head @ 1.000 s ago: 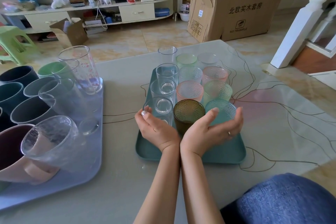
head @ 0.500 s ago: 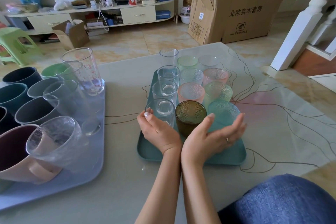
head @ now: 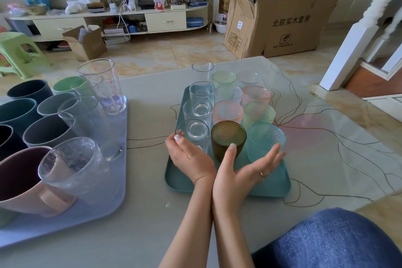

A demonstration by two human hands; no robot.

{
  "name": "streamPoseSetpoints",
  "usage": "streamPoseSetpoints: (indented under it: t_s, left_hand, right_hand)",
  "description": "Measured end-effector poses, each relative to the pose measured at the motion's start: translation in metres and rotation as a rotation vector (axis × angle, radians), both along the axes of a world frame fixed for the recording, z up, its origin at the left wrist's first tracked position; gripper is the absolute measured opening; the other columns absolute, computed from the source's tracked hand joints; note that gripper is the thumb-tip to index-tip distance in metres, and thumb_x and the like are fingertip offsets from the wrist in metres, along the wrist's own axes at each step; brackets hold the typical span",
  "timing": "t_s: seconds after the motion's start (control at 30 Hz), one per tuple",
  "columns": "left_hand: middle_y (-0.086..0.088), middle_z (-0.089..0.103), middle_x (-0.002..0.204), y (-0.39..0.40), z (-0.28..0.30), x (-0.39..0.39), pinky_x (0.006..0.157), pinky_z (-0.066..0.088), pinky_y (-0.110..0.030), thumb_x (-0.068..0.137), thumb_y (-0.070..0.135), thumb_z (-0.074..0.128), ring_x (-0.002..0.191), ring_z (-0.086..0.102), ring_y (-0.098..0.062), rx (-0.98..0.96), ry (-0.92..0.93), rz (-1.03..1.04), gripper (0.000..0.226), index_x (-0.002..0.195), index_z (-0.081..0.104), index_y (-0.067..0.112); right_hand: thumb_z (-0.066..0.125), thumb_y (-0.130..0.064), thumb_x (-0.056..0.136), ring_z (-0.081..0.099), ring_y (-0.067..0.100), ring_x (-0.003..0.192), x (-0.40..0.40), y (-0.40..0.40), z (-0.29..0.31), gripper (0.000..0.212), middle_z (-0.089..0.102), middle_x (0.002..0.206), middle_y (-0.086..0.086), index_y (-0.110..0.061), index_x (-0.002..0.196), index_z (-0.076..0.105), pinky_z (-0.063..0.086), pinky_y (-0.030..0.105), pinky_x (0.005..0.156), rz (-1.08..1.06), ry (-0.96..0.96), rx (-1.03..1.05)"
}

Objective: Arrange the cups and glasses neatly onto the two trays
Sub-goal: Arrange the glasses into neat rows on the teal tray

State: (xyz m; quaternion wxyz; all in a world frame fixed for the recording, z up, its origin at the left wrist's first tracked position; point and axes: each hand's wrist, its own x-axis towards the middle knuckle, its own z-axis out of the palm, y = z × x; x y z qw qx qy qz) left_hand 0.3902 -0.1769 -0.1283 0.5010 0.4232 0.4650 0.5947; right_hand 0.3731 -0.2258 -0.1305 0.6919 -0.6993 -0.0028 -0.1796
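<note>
On the green tray (head: 274, 189) the glasses were packed in tidy rows, and the near row, amber glass (head: 228, 137) included, had been nudged in by the left hand (head: 191, 156) and right hand (head: 248, 167), now loosened, cupped wide, gripping nothing.

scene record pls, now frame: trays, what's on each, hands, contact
teal tray: three columns of glasses, clear at left, textured coloured at middle and right
front row: clear glass, amber glass, teal glass
blue tray: mugs and clear glasses
left hand: cupped against the clear glass
right hand: open, palm up, around the amber and teal glasses
lifted: nothing
</note>
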Motion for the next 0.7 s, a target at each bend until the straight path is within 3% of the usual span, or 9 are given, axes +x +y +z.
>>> streamPoseSetpoints:
  t_s: [0.13,0.33,0.5,0.7]
  left_hand:
    - [-0.011,0.063,0.106,0.0008,0.0004,0.0003,0.06,0.033,0.002,0.085,0.038,0.026,0.087,0.055,-0.013,-0.01,-0.006,-0.012,0.051,0.102,0.057,0.001]
    - [-0.008,0.064,0.106,0.0011,-0.0026,0.001,0.068,0.037,-0.003,0.074,0.057,0.022,0.097,0.058,-0.018,-0.01,-0.037,-0.008,0.066,0.1,0.057,0.008]
    - [-0.01,0.063,0.108,0.001,-0.0004,0.0005,0.065,0.037,0.0,0.085,0.039,0.025,0.095,0.056,-0.019,-0.032,-0.009,-0.017,0.052,0.103,0.056,0.002]
    - [-0.008,0.063,0.108,-0.0005,0.0028,-0.0001,0.062,0.034,0.0,0.085,0.039,0.024,0.087,0.053,-0.012,-0.009,0.03,-0.054,0.054,0.105,0.057,0.001]
  right_hand:
    - [0.06,-0.026,0.083,0.011,0.014,0.142,0.0009,0.0015,-0.0004,0.082,0.005,0.158,0.016,-0.009,0.15,0.015,0.007,-0.001,0.105,0.009,-0.007,0.005]
    - [0.059,-0.032,0.082,0.012,0.016,0.143,0.0004,0.0009,-0.0003,0.084,0.005,0.158,0.015,-0.012,0.15,0.014,0.008,-0.001,0.105,0.002,-0.006,0.031]
    - [0.061,-0.032,0.081,0.012,0.017,0.144,0.0003,0.001,-0.0012,0.087,0.004,0.159,0.013,-0.014,0.151,0.012,0.008,0.0,0.106,0.008,-0.005,0.016]
    - [0.06,-0.029,0.081,0.011,0.018,0.144,-0.0003,-0.0001,-0.0011,0.085,0.006,0.159,0.011,-0.014,0.151,0.014,0.012,0.011,0.11,-0.015,0.001,0.001]
